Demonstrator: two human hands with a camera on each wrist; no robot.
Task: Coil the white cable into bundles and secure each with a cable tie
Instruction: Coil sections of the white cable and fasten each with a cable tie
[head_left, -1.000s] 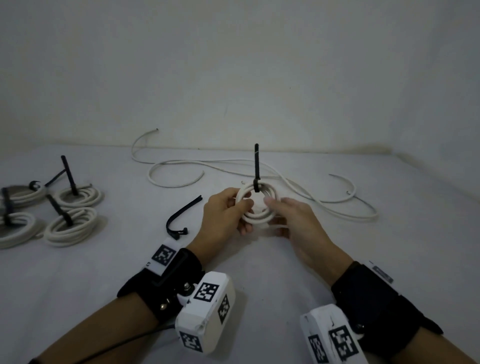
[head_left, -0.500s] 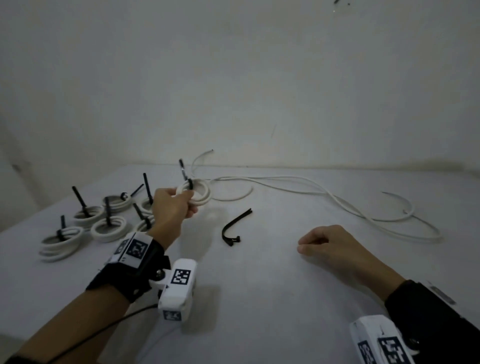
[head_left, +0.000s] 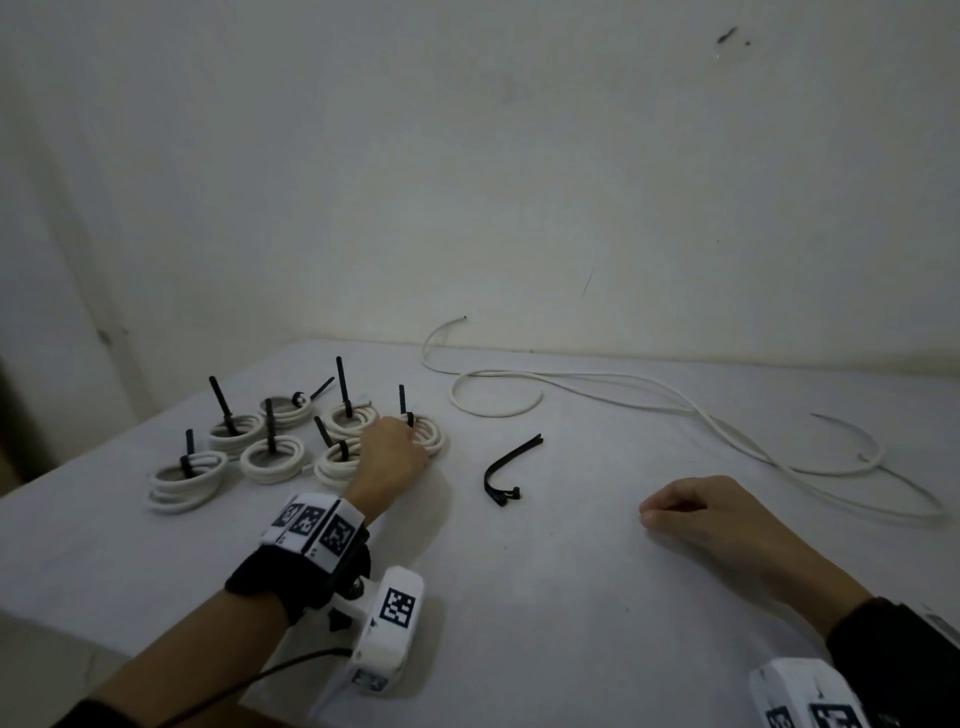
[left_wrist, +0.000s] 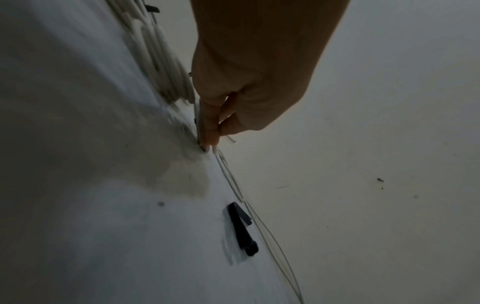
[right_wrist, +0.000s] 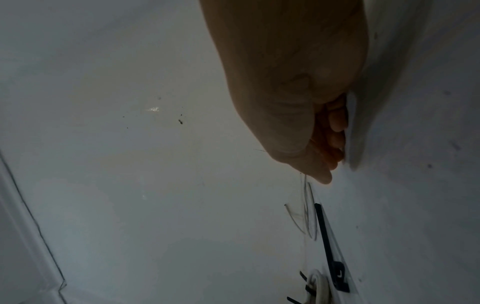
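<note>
Step in hand, as judged: setting a tied bundle (head_left: 426, 436) down at the right edge of the finished group (head_left: 270, 447), far left of the table (head_left: 571, 597). Left hand (head_left: 389, 457) over that bundle, fingers curled down at it; grip or bare touch cannot be told. Right hand (head_left: 691, 512) resting apart, fingers loosely curled, holding nothing. Next, likely: reach for loose cable (head_left: 675, 410) at the back and the spare tie (head_left: 506, 470) mid-table. Bundles: white rings, black tie tails upright.
</note>
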